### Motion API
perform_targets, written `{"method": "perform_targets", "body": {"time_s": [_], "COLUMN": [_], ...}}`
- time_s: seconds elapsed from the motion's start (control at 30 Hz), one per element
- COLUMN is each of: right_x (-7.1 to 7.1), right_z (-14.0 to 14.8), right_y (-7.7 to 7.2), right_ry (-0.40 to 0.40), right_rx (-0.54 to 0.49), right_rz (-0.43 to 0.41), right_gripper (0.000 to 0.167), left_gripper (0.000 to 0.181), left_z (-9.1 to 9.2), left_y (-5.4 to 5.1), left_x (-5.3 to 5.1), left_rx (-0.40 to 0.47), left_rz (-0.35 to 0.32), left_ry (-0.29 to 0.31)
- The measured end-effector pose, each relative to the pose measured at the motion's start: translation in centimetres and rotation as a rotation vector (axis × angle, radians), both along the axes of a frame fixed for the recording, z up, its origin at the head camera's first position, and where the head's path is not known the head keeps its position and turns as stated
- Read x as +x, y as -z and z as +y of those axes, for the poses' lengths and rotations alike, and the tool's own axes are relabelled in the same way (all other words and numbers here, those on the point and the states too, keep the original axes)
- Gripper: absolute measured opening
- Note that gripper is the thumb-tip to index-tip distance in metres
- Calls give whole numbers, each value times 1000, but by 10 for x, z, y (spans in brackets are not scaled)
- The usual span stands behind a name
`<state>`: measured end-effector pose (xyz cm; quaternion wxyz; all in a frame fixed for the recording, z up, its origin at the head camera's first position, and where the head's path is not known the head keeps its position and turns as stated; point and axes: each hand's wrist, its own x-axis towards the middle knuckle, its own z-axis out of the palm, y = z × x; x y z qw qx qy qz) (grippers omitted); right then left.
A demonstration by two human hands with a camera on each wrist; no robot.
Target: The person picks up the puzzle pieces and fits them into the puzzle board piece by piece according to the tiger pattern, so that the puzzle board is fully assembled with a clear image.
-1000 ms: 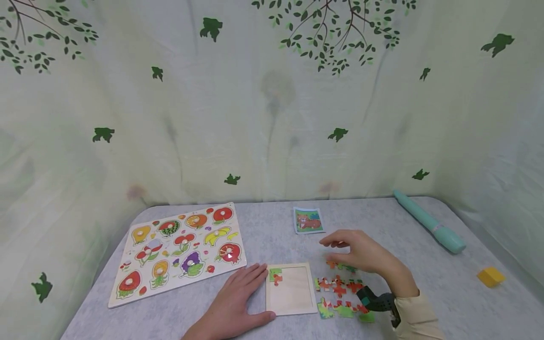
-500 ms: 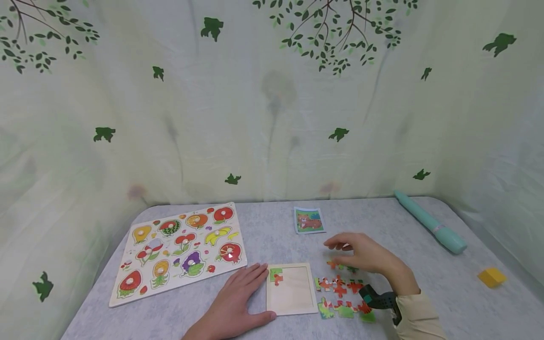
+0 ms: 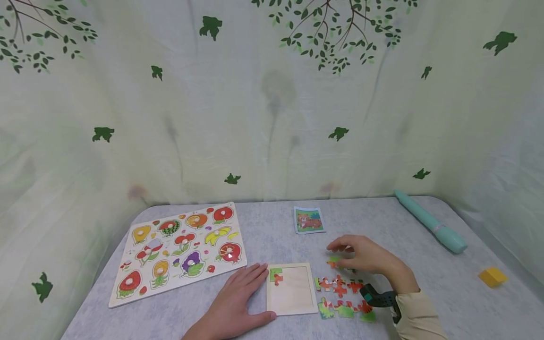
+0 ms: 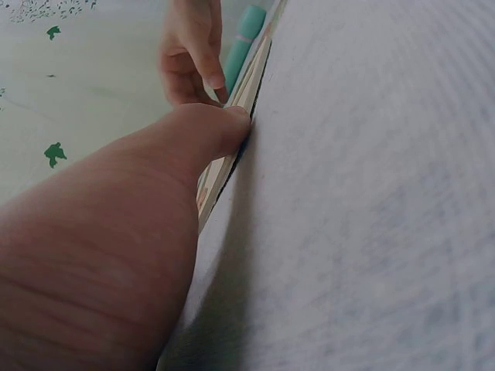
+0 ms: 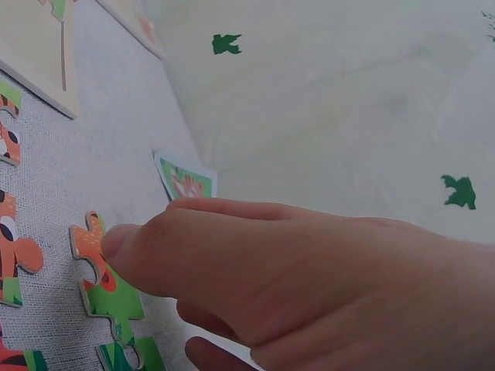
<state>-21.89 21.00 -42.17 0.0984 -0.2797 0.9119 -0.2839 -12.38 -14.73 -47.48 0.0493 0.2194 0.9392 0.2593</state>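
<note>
My left hand (image 3: 235,304) lies with straight fingers along the left side of a square wooden frame (image 3: 293,313), its thumb at the near left corner. A green-and-orange piece (image 3: 276,276) sits in the frame's upper left corner. Over the far group of loose puzzle pieces (image 3: 340,285) is my right hand (image 3: 365,255), fingers loosely bent and apart. In the right wrist view its thumb overlaps the edge of an orange-and-green piece (image 5: 116,297); whether they touch I cannot tell. Nothing shows gripped in this hand (image 5: 286,270).
A fruit board (image 3: 178,255) lies at the left. Behind the frame is a small picture card (image 3: 309,221). At the right are a teal stick-like object (image 3: 429,222) and a yellow block (image 3: 492,277). A printed curtain hangs behind the table.
My right hand has moved slightly right and nearer to me, and more green shows beside its thumb. The left hand has stayed in place.
</note>
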Motion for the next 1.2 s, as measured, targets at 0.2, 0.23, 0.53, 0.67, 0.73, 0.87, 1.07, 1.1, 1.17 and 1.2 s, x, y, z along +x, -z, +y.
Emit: {"method": "perform_targets", "body": {"time_s": [0.2,0.23,0.53,0.67,0.73,0.87,1.07,1.1,1.17,1.2], "right_x": [0,0,-1,-1,-1,0,0,0,0,0], "right_z": [2,3,5,5,5,4,4,4,4,4], "right_y": [2,3,6,8,8,7,6,6,6,6], "right_ry": [-21,-22,-26,-34,-39,-39,-44,-45,-46,-45], "right_rx": [8,11,21,25,30,37,57,60,66,68], "right_rz": [-13,-14,-22,-30,-32,-48,-56,-55,-53,-54], "right_gripper": [35,35,34,33,32,32,32,32,32,31], "left_gripper": [96,96,96,96,96,95,94,94,94,94], "left_z": [0,0,1,1,1,1,1,1,1,1], "left_y": [-1,-1,-3,-4,-4,-3,-3,-3,-3,-3], "left_x": [0,0,0,0,0,0,1,1,2,2], "left_rx": [-8,-9,-8,-10,-13,-15,-11,-12,-15,-17], "left_rz": [16,15,8,7,11,22,27,29,34,37], "left_ry": [4,4,5,4,5,6,6,6,7,8]}}
